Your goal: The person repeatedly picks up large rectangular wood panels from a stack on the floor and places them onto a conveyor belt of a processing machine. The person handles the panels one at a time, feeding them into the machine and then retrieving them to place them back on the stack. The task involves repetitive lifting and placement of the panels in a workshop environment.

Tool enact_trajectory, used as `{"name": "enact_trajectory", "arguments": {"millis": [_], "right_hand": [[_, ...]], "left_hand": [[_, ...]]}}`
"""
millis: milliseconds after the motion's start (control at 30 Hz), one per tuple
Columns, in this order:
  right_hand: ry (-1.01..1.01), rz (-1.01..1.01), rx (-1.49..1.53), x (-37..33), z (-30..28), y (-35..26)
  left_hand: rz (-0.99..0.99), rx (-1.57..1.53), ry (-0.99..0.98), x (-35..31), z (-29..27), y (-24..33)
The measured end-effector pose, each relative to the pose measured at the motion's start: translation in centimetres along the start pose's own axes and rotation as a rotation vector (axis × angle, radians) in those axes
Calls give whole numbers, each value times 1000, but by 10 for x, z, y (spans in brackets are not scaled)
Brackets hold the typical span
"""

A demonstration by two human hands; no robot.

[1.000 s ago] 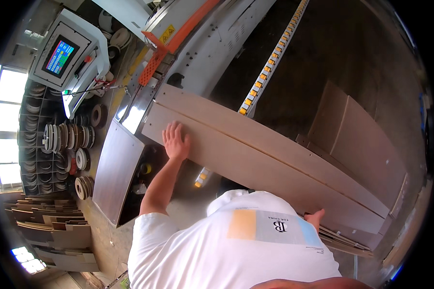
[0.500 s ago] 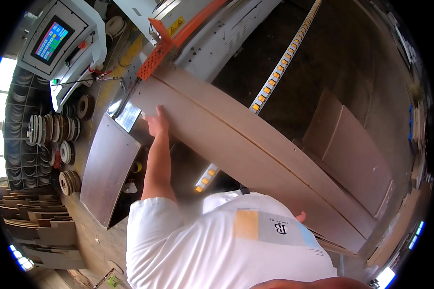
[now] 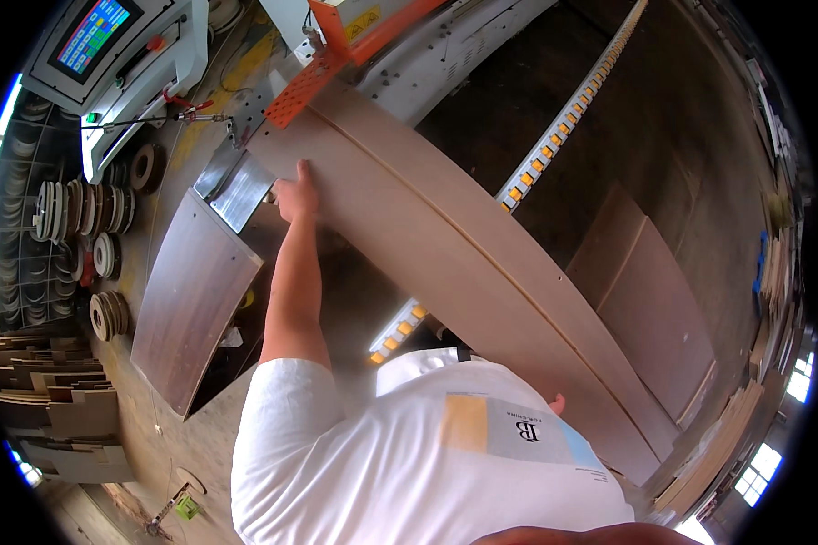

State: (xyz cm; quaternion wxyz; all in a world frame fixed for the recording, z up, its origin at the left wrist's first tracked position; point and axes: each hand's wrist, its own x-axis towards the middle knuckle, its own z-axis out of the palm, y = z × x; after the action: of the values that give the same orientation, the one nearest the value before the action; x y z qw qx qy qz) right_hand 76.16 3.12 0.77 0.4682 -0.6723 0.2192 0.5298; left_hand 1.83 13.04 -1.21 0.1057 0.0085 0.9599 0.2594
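Observation:
A long brown board (image 3: 445, 259) with a lengthwise seam slants from the orange bracket (image 3: 303, 94) at the upper left to the lower right, in front of my body. My left hand (image 3: 298, 193) grips its near edge close to the bracket, thumb on the top face and fingers curled below. Beside that hand lies a shiny metal plate (image 3: 243, 193). Of my right hand (image 3: 557, 403) only a thumb shows, over the board's near edge at the lower right; my shirt and the board hide the rest.
A machine with a control screen (image 3: 97, 36) stands at the upper left. A smaller brown-topped table (image 3: 194, 300) is left of my arm. Roller rails (image 3: 568, 109) with yellow rollers run beyond the board. Edge-band rolls (image 3: 109, 315) and stacked boards (image 3: 73, 413) line the left; other panels (image 3: 654, 318) lie right.
The whole view has shifted, with the bracket and screen higher in the picture. Both hands keep their hold on the board, which shows little movement against the bracket.

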Motion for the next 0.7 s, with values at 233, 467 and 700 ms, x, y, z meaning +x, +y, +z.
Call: {"name": "enact_trajectory", "arguments": {"millis": [233, 467, 700], "right_hand": [[10, 4, -14, -3, 22, -4], [17, 1, -50, -1, 46, -14], [27, -9, -83, -1, 65, -25]], "left_hand": [[11, -47, -17, 7, 7, 2], [34, -86, 1, 12, 16, -1], [0, -83, -37, 12, 27, 20]]}}
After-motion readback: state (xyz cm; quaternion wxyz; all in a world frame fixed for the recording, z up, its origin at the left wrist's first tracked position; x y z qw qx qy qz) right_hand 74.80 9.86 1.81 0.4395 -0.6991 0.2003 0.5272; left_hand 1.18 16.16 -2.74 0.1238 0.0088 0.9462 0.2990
